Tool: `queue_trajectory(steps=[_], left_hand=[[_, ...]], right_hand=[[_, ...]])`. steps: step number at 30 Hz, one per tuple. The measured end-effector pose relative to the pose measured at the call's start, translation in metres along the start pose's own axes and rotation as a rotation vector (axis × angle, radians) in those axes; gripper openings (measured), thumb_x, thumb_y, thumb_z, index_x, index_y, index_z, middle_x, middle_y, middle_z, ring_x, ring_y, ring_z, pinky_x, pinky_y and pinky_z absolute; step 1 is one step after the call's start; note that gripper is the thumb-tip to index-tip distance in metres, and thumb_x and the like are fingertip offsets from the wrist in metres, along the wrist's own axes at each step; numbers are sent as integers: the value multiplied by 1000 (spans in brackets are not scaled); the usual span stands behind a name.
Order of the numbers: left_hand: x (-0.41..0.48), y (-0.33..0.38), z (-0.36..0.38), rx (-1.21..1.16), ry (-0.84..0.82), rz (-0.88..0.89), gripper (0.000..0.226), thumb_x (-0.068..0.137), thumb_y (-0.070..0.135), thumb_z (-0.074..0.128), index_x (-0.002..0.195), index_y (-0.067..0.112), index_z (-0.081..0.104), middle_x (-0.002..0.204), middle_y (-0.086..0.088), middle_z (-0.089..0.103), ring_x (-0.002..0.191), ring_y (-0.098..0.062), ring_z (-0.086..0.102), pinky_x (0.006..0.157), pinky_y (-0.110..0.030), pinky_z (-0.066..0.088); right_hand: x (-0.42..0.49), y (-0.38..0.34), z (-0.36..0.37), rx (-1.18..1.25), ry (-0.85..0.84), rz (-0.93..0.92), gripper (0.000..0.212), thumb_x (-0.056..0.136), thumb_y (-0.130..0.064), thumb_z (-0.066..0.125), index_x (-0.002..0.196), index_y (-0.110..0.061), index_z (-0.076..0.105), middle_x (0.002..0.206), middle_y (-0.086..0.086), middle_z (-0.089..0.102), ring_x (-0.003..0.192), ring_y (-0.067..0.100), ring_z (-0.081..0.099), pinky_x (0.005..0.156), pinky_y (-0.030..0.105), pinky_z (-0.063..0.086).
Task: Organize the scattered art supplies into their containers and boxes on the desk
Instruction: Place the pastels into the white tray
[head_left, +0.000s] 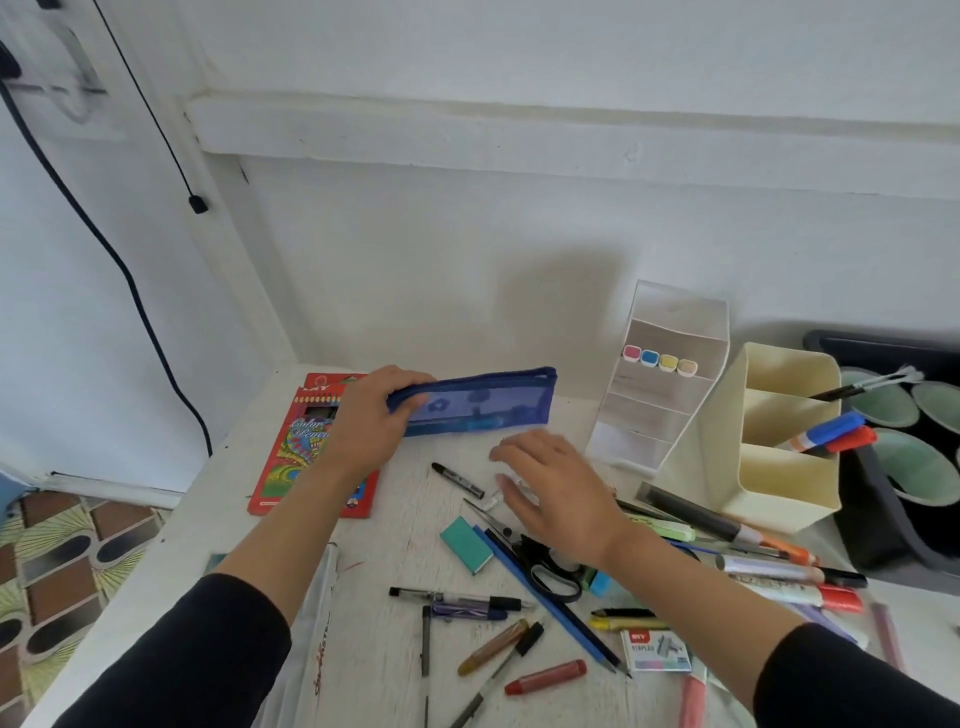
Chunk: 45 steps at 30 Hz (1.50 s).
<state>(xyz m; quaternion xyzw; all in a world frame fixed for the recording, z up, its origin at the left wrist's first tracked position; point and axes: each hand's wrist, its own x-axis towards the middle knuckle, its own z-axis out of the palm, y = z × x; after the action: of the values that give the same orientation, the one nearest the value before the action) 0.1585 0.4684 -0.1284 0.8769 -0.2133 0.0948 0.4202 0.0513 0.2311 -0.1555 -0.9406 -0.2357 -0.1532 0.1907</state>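
Left hand (371, 421) grips the left end of the blue mesh pouch (483, 402), fingers curled over its top edge. The pouch is at far centre of the desk (410, 525), standing on its long side, right end pointing at the organizer (649, 410). Cannot tell if its lower edge touches the desk.

Right hand (558, 493) is palm down just near of the pouch, fingers loosely spread and holding nothing visible. Cannot tell if it touches the clutter under it.

Around:
- Red pencil box (306, 447) lies flat at far left, partly under the left wrist.
- Black marker (457, 479) lies between the hands.
- Scissors (545, 561) sit under the right wrist, teal eraser (466, 544) just left of them, and a blue pencil (550, 603) runs near-right.
- Staples box (655, 649) and red crayon (545, 677) are near, among loose pens.
- Cream holder (779, 493) stands right of the organizer with markers in it. The black tray (878, 525) is beside it at far right.

Edges:
- The desk's left edge runs diagonally, with tiled floor (62, 561) beyond.
- The wall (467, 234) backs the far side.
- Bare patches lie between pouch and wall, and between pencil box and eraser.
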Motion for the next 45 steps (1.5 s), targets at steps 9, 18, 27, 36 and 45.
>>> queue_trajectory(steps=[9,18,27,36,45], left_hand=[[-7,-2,5,-56,-128,-40,23,91,5,70,106,21,78,102,16,73,99,9,64,87,-4,44],[-37,-9,11,145,-429,83,32,90,7,71,114,29,76,118,24,63,116,7,53,102,-11,37],[-52,-9,18,315,-465,115,35,98,34,64,132,33,65,137,16,57,131,-8,40,110,-26,30],[-53,19,24,392,-419,-2,31,96,40,64,123,28,72,127,7,67,119,-14,59,98,-29,46],[-16,113,74,-313,-392,-196,57,100,48,52,153,32,39,153,13,44,139,-4,41,115,-29,34]], right_hand=[[-4,-3,15,13,-594,-32,54,107,-54,12,158,-39,15,165,-19,3,152,5,-10,123,41,-10],[-41,-18,-6,168,-566,-97,51,108,-50,22,154,-33,35,162,-15,28,151,-1,8,123,30,-1],[-62,14,-9,-209,-111,210,42,103,-44,36,132,-20,56,131,4,58,120,29,52,100,43,47],[-82,8,-20,-17,-107,119,31,103,-35,44,114,-19,69,114,-4,68,111,13,53,97,30,47],[-86,11,-56,302,460,771,37,99,-26,58,131,-24,39,126,-6,44,109,14,54,91,33,53]])
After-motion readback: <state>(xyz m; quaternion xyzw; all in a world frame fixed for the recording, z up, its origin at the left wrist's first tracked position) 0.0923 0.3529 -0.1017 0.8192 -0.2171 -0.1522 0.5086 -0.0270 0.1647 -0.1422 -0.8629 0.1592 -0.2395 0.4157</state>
